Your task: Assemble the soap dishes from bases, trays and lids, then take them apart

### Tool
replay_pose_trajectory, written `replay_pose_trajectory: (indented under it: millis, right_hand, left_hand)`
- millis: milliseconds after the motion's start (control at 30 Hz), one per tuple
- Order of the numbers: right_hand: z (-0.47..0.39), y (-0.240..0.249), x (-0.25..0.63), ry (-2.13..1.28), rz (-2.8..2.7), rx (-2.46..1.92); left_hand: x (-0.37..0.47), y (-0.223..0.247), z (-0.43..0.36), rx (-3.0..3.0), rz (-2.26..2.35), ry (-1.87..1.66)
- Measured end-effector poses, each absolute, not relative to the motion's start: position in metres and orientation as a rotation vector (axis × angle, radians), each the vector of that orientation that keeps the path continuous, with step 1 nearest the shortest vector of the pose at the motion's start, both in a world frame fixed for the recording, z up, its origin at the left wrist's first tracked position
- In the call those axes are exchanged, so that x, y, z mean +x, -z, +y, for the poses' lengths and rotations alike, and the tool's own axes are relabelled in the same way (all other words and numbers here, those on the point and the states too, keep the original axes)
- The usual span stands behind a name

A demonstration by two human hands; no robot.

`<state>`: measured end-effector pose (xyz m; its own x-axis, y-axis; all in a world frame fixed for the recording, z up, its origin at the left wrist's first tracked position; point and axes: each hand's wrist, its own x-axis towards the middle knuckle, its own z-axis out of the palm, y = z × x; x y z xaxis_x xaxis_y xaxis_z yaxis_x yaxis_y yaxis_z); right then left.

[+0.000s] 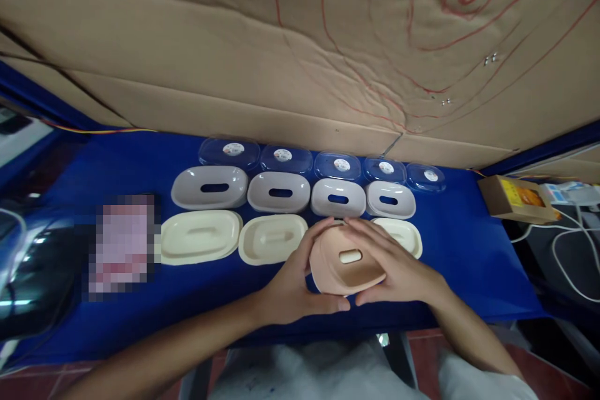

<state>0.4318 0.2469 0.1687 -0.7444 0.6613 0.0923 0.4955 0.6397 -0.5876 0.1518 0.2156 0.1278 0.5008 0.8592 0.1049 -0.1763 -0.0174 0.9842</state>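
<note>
Between my two hands, above the front of the blue table, is a peach soap dish (328, 265) with a rounded rim, tilted toward me. A pale bar shows through the slot in its bottom. My left hand (297, 284) grips its left side, thumb along the near edge. On the other side, my right hand (398, 269) is closed round the rim, its fingers reaching over the far edge. Just beyond and to the left lie cream oval bases (201, 250) with raised bars; another cream base (413, 239) is partly hidden behind my right hand.
Behind the bases runs a row of grey slotted dishes (187, 190), then clear lids (213, 153) with round labels. A pixelated pink item (124, 237) lies left on the blue cloth (464, 262). At right stands a cardboard box (501, 203) near white cables (557, 262).
</note>
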Motion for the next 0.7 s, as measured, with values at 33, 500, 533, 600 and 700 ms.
replay_pose_trajectory:
  millis: [33, 500, 533, 600, 700]
  right_hand:
    - [0.245, -0.165, 0.424, -0.806, -2.573, -0.907]
    - [0.25, -0.155, 0.425, -1.022, -2.353, -0.798]
    - [0.25, -0.154, 0.425, -1.033, -2.341, -0.794]
    - [0.251, -0.153, 0.426, -1.067, -2.314, -0.787]
    - [0.253, -0.158, 0.43, -1.076, -2.224, -0.824]
  left_hand:
    - [0.151, -0.127, 0.216, 1.331, 0.662, -0.922]
    - [0.152, -0.122, 0.217, 1.26, 0.623, -0.929]
    - [0.152, -0.124, 0.217, 1.261, 0.617, -0.932]
    - [0.151, -0.127, 0.219, 1.273, 0.598, -0.938]
    - [0.15, -0.133, 0.22, 1.328, 0.581, -0.931]
